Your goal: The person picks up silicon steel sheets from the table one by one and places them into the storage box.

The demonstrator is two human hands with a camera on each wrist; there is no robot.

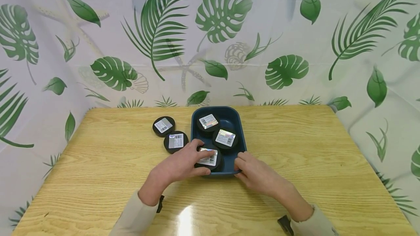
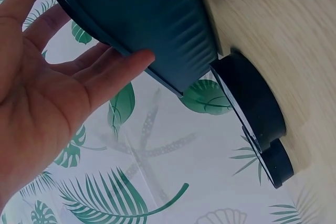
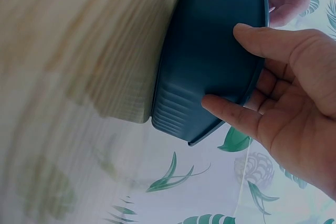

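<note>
My left hand (image 1: 183,159) reaches over the left rim of a dark blue rectangular tray (image 1: 234,119). Its thumb and fingers hold a flat round black container (image 1: 219,164) at the tray's front left, with one finger across the silver label. In the left wrist view, some fingers lie along the tray's outer wall (image 2: 142,9); that container is hidden. My right hand (image 1: 257,172) grips the tray's front right corner, thumb outside the wall (image 3: 205,61) and some fingertips over the rim. Inside the tray sit two more labelled round containers, one at the back left (image 1: 208,122) and one near the middle (image 1: 225,138).
Two similar round black containers, one farther back (image 1: 163,126) and one nearer (image 1: 175,141), lie on the wooden table (image 1: 295,148) left of the tray. A leaf-printed sheet (image 1: 236,79) hangs behind the table and along its sides.
</note>
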